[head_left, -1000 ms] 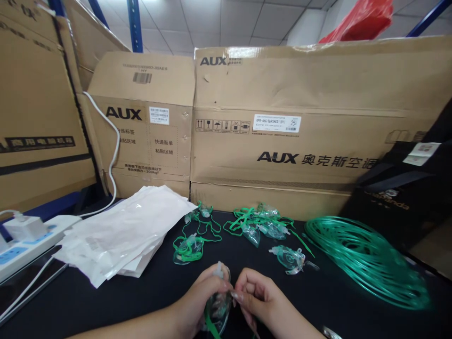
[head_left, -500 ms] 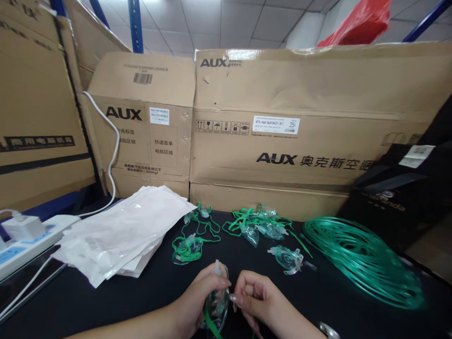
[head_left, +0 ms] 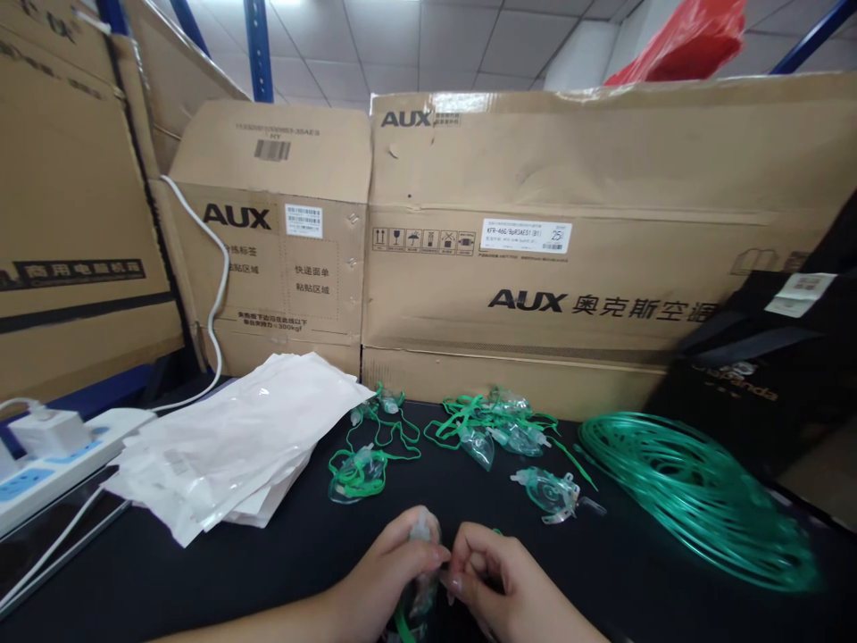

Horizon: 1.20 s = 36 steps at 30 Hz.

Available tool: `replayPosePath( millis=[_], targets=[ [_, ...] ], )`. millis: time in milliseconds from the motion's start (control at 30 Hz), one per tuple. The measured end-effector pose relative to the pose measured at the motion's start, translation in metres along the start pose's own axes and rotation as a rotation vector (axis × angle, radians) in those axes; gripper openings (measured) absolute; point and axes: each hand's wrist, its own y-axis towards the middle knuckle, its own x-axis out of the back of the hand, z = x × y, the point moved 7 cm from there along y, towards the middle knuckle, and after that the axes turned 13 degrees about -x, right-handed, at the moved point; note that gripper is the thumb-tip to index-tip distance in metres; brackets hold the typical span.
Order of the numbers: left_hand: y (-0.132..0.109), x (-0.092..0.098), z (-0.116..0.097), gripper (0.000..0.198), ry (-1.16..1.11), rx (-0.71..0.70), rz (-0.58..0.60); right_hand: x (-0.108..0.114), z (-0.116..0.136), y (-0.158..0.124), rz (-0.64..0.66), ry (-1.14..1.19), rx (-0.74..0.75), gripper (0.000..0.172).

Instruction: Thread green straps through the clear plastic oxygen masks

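Observation:
My left hand (head_left: 388,567) is closed around a clear green-tinted oxygen mask (head_left: 421,597) at the bottom centre. The mask's pale connector (head_left: 420,525) points up past the thumb, and a green elastic strap (head_left: 403,627) hangs down its near side. My right hand (head_left: 494,576) is closed in a pinch right beside the mask's right edge, fingertips meeting those of the left. Whatever sits in that pinch is too small and covered to name. A bit of green shows just behind the right knuckles.
Beyond my hands lie a mask with green strap (head_left: 358,473), a pile of masks (head_left: 499,424) and a single mask (head_left: 553,493). Coiled green tubing (head_left: 696,500) is at right, white pouches (head_left: 234,438) and a power strip (head_left: 87,446) at left. Cardboard boxes (head_left: 536,259) stand behind.
Both hands have shifted slightly down and right with the mask, which is now more hidden by the fingers. The right pinch stays at the mask's edge.

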Motion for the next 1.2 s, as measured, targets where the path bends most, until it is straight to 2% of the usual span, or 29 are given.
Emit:
replayPosePath(
  millis=[167,367,600,800,1000,1200],
  targets=[
    [0.001,0.002,0.002,0.009,-0.004,0.001,-0.018,0.003,0.007,-0.005,-0.078,-0.066,0.071,0.018],
    [0.002,0.006,0.004,0.008,-0.059,0.007,-0.049,-0.001,0.009,-0.009,-0.124,-0.118,0.075,0.018],
    [0.002,0.008,-0.003,0.002,-0.071,-0.073,-0.006,-0.010,-0.007,0.004,0.066,0.148,-0.027,0.032],
    [-0.001,0.001,-0.018,0.004,0.076,-0.159,0.067,-0.009,-0.009,0.001,0.040,0.162,-0.051,0.034],
    [-0.002,-0.004,-0.022,0.005,0.088,-0.184,0.088,-0.013,-0.011,0.006,0.157,0.276,-0.038,0.039],
    [-0.001,-0.004,-0.013,0.002,-0.001,-0.090,0.052,-0.016,-0.010,0.004,0.103,0.315,-0.034,0.041]
  ],
)
